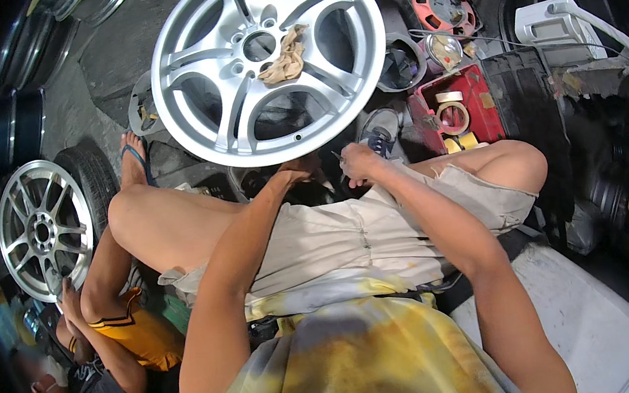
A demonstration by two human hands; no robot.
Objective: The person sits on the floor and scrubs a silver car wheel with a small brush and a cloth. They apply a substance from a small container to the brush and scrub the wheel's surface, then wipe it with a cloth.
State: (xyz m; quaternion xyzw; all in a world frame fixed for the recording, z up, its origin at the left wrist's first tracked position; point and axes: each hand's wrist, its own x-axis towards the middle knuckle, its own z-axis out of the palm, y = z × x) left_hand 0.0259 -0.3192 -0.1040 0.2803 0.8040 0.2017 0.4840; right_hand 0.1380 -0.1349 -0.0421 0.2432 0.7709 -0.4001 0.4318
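Observation:
A large silver alloy wheel (214, 54) lies face up in front of my knees. On its hub rests a crumpled tan piece of cloth or paper (286, 60). My left hand (303, 169) is at the wheel's near edge, between my thighs. Its fingers point down into shadow, and whether they grip anything cannot be made out. Just to its right is my right hand (360, 164), closed with curled fingers. A thin, small thing seems to poke out by its fingertips, too small to name. Neither hand visibly presses on the wheel's face.
Right of the wheel stand a red crate (425, 121) with tape rolls (452, 117), a jar (443, 51) and an orange-red slotted disc (443, 12). A white box (580, 313) is at lower right. To the left, another person's hand (68, 301) is at a second wheel (42, 231).

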